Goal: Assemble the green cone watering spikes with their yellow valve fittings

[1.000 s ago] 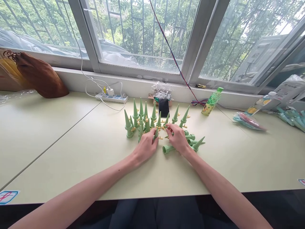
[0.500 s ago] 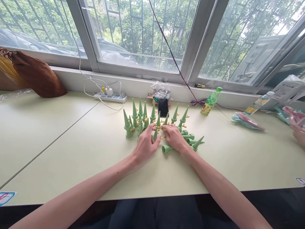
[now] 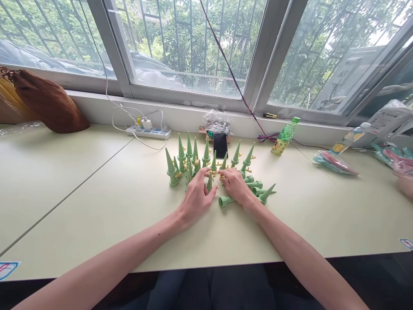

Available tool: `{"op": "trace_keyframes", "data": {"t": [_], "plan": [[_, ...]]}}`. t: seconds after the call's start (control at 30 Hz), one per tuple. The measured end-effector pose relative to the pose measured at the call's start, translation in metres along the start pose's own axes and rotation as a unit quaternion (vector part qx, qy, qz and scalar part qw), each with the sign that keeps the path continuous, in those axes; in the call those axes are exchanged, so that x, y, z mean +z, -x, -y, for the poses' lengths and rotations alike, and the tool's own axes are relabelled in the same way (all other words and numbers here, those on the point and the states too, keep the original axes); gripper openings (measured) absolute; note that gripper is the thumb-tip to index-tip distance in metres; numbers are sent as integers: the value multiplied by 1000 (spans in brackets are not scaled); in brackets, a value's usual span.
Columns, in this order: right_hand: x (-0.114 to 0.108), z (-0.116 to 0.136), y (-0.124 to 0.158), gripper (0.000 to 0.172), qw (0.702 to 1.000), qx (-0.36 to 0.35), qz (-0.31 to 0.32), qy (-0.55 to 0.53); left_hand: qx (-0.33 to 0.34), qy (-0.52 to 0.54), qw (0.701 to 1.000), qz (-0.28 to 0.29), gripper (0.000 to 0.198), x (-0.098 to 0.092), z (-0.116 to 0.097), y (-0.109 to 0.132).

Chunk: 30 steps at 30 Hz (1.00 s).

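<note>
Midway between the tabletop's near and far edges, green cones stood point-up, presumably steadied by broad bases. The left hand's fingers, parted wider than a second earlier, loosely surrounded one; the right hand's had dipped toward yellow pieces, grip unclear.

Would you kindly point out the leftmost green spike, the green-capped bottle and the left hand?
Leftmost green spike (image 3: pixel 171 166), head view: lower part of its cone.
Green-capped bottle (image 3: pixel 285 136), head view: mid-body.
Left hand (image 3: pixel 195 195), head view: back of the hand.
</note>
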State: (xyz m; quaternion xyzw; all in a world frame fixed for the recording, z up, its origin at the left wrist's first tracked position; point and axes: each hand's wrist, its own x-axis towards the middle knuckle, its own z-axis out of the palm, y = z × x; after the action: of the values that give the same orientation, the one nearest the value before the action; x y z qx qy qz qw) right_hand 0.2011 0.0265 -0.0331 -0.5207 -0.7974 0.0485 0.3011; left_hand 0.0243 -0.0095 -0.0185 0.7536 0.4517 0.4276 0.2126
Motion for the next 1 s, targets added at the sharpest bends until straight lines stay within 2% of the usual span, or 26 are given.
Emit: {"op": "trace_keyframes", "data": {"t": [0.17,0.5,0.7,1.0], "plan": [[1,-1,1,29,1000,-1,4,-5,20,17,999,-32,47,-1,-4,1],[4,-1,-1,25,1000,-5,2,-24,17,-5,999,-30,49,0,0,1],[3,0,0,25,997,-29,-47,-45,3,-10,1000,-17,51,-1,-1,1],[-11,12,4,23,978,-54,-140,-146,-26,-25,998,43,57,-1,3,1]]}}
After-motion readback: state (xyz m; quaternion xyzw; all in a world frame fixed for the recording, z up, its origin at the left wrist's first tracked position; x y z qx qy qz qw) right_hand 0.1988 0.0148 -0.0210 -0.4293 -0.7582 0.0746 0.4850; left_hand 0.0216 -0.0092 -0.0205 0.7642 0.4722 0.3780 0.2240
